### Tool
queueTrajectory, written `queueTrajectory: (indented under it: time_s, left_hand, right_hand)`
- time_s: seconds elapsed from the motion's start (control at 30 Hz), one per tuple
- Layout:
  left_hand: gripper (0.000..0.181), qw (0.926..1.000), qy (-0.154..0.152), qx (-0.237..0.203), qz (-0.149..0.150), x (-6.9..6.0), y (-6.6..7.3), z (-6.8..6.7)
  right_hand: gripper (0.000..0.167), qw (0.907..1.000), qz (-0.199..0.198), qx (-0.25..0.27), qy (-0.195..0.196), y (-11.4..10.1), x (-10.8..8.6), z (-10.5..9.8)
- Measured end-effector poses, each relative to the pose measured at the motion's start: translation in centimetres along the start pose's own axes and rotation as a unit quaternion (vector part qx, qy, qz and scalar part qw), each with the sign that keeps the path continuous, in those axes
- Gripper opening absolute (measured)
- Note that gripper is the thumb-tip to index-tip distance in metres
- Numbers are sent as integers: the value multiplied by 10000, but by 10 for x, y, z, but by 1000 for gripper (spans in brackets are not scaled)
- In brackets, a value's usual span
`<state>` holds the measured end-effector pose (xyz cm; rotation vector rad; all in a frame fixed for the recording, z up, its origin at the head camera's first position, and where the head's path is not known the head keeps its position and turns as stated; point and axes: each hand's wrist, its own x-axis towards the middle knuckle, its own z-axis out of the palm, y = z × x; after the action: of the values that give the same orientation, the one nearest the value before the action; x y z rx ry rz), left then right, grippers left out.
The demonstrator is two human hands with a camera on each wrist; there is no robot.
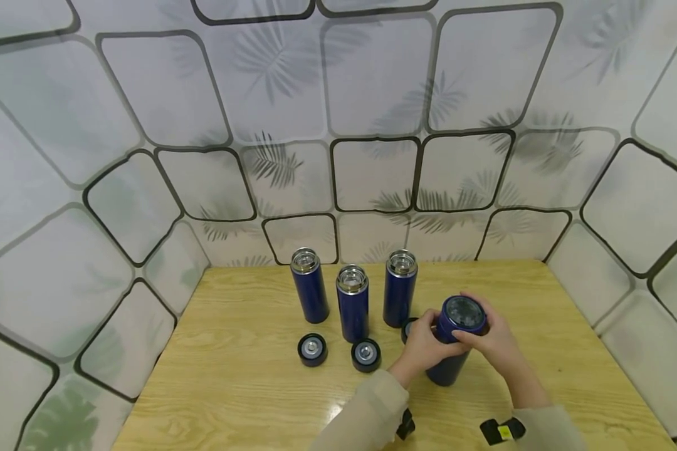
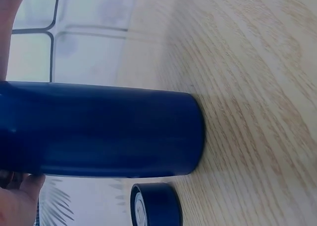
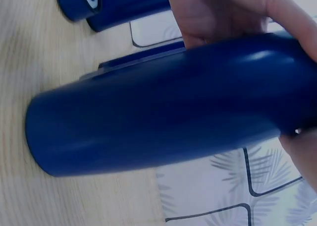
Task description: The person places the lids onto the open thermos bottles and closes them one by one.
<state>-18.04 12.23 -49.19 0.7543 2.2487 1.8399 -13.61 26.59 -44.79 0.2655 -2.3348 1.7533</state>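
Note:
A dark blue vacuum flask [image 1: 447,371] stands on the wooden table at the right, with a lid [image 1: 464,313] on its top. My left hand [image 1: 425,346] grips its upper part from the left. From the right, my right hand [image 1: 498,343] holds it around the lid, thumb toward the front. Both wrist views show the smooth blue body of the flask [image 2: 109,132], its base at the tabletop. Fingers cover the seam between lid and body. A loose lid [image 1: 409,328] lies just behind my left hand, partly hidden by it.
Three lidless blue flasks stand farther back: a left one [image 1: 311,288], a middle one [image 1: 353,307] and a right one [image 1: 400,291]. Two lids, one at the left [image 1: 313,349] and another [image 1: 366,355], lie inside-up before them. A patterned wall covering [image 1: 372,175] borders the table [image 1: 231,388].

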Motion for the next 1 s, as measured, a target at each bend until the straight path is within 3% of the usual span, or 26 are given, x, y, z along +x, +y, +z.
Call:
queueTrajectory:
  time_s: [0.33,0.6,0.73,1.0]
  left_hand:
    - [42,9998,104,151,-63,0,1,2]
    - [46,9996,129,229,141,-3,-1,3]
    - [48,9988,145,350,314,-4,-2,4]
    - [52,9995,95,295,74,-4,-1,4]
  right_hand:
    - [68,9961,122,-481,731,-3,-5,15]
    - [74,9907,213,-1243,515,-7,-8,11]
    - [80,9900,237,-1352,335,-11,-9,10]
    - [77,9900,432,-1291,365,-16,-7,10]
